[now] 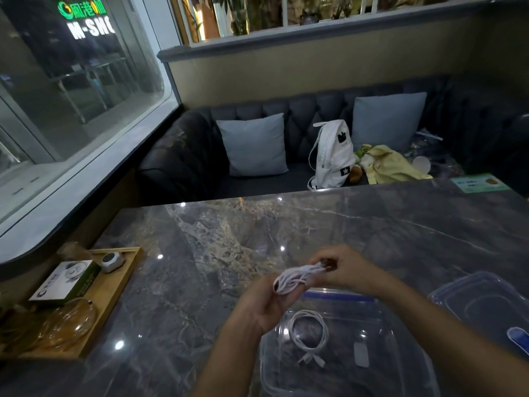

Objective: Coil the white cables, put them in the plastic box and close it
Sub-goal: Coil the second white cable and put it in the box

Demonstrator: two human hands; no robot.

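A bundle of white cable (pixel 296 277) is stretched between my two hands above the table. My left hand (pixel 264 305) grips its lower left end, and my right hand (pixel 340 267) pinches its upper right end. Below them stands the clear plastic box (pixel 380 365), open at the top. A coiled white cable (pixel 309 335) lies inside it, with its plugs at the near end. The box's clear lid (pixel 483 308) with blue clips lies on the table to the right.
The dark marble table (pixel 229 253) stretches ahead. A wooden tray (pixel 120 285) at the left holds a small box, a grey device and glass dishes. Beyond the table a dark sofa carries two cushions, a white backpack (pixel 332 156) and yellow cloth.
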